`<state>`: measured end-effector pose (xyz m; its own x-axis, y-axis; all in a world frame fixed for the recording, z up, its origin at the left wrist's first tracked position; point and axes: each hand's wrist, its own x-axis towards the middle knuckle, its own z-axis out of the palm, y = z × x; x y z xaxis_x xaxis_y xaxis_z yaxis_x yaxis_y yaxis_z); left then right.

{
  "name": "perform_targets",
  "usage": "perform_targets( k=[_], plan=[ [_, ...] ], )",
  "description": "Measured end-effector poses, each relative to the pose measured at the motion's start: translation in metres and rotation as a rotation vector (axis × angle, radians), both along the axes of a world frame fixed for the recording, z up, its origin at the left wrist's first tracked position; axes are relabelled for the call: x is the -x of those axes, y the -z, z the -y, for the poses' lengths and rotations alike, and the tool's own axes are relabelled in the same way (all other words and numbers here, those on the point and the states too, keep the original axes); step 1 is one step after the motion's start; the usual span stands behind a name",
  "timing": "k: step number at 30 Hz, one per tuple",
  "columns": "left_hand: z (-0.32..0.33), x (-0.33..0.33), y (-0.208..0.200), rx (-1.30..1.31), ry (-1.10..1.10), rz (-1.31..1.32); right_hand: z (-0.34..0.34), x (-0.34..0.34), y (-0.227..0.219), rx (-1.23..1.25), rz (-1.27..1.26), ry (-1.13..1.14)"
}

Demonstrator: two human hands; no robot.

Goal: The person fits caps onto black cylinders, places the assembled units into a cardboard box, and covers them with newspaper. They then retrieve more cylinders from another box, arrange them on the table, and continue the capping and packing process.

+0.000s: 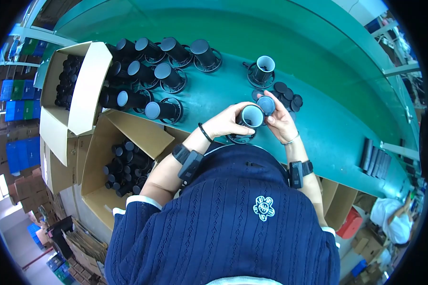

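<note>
My left hand (227,121) is wrapped round the upper part of an open black cylinder (252,117) with a pale inside. Its round base shows partly below, near the table's front edge. Between the fingers of my right hand (282,124) is a round dark cap (266,105), tilted beside the cylinder's open top. Just beyond my right hand lie several loose black discs (286,93). Farther back, another open cylinder (264,66) stands upright on a ringed base.
Several capped black cylinders (166,73) stand on ringed bases at the left of the green table (328,142). Two cardboard boxes, one at the table's left end (92,88) and one below it (97,178), hold black parts. Dark tubes (375,159) lie at the right. Another person (392,218) is at far right.
</note>
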<state>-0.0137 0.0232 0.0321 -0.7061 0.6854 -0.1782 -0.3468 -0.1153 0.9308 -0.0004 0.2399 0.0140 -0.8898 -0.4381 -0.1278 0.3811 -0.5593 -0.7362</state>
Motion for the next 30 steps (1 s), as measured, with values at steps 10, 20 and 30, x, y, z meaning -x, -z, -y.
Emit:
perform_targets(
  k=[10, 20, 30],
  plan=[
    [-0.002, -0.003, -0.006, -0.003, 0.006, -0.001, -0.019, 0.003, 0.03, 0.504, 0.19, 0.034],
    [0.006, -0.003, 0.031, 0.191, -0.137, -0.232, -0.033, -0.006, 0.027, 0.48, 0.21, -0.001],
    [0.004, 0.0, 0.037, 0.203, -0.049, -0.17, -0.02, 0.004, -0.022, -0.575, -0.342, -0.138]
  ],
)
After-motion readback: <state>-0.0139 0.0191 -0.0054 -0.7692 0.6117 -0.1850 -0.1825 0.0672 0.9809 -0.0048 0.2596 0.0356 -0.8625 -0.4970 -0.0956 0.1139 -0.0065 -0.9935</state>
